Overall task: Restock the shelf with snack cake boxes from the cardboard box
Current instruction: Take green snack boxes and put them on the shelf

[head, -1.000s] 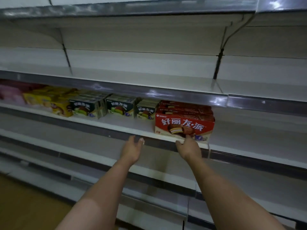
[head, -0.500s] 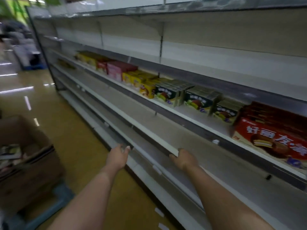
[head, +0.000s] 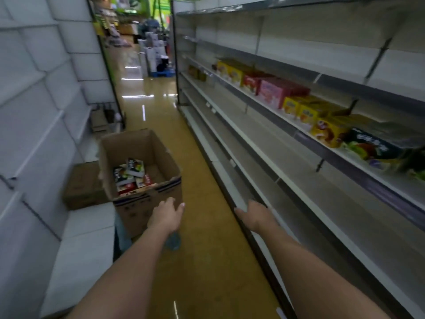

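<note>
Down on the aisle floor at left, the cardboard box (head: 140,171) is standing open — snack cake boxes (head: 132,177) lying jumbled in its bottom, dark and red faces showing. Just beside its near wall the left hand (head: 166,216) is hovering, fingers loosely spread and holding nothing; it is the nearer hand, the boxes lying ahead and leftward. Farther right, the right hand (head: 255,216) is hanging relaxed and empty by the lower shelf (head: 299,180) edge.
</note>
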`<state>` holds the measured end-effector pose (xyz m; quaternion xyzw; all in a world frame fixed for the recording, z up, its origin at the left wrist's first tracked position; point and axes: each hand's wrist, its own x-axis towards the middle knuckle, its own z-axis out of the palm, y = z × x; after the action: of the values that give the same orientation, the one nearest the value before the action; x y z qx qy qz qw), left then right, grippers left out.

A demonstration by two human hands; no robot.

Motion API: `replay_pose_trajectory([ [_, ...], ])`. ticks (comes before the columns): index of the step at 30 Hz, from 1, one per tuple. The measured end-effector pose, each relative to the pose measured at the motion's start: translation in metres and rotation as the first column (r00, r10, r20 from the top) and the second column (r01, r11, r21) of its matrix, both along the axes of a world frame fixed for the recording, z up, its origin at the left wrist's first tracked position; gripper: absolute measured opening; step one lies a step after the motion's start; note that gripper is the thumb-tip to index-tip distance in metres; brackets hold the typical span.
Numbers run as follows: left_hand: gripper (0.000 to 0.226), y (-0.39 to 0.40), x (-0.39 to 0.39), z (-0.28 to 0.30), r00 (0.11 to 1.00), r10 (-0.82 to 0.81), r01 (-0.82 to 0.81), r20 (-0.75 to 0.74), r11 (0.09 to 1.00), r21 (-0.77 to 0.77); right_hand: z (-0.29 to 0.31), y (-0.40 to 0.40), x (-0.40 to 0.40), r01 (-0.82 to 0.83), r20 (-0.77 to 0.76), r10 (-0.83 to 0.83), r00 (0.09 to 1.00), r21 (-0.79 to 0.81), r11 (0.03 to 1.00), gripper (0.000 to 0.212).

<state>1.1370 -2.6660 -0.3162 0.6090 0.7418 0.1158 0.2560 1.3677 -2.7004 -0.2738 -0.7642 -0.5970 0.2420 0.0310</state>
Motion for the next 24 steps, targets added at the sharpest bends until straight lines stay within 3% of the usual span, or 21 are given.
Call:
replay_pose_trajectory([
  [12,0.049,0.051,-0.113,-0.028,0.966,0.259,-0.259,0.005,0.966,-0.001,-0.026,0.133,-0.126,-0.242,-0.033,0.241,0.97,-0.036,0.97,0.059],
  [17,0.045,0.105,-0.133,-0.036,0.938,0.346,-0.346,0.005,0.938,0.011,-0.03,0.209,-0.162,-0.338,-0.03,0.337,0.941,-0.027,0.941,0.046],
  [24,0.049,0.186,-0.15,-0.043,0.899,0.438,-0.438,-0.001,0.899,-0.026,-0.044,0.317,-0.196,-0.434,-0.075,0.43,0.9,-0.049,0.9,0.053],
])
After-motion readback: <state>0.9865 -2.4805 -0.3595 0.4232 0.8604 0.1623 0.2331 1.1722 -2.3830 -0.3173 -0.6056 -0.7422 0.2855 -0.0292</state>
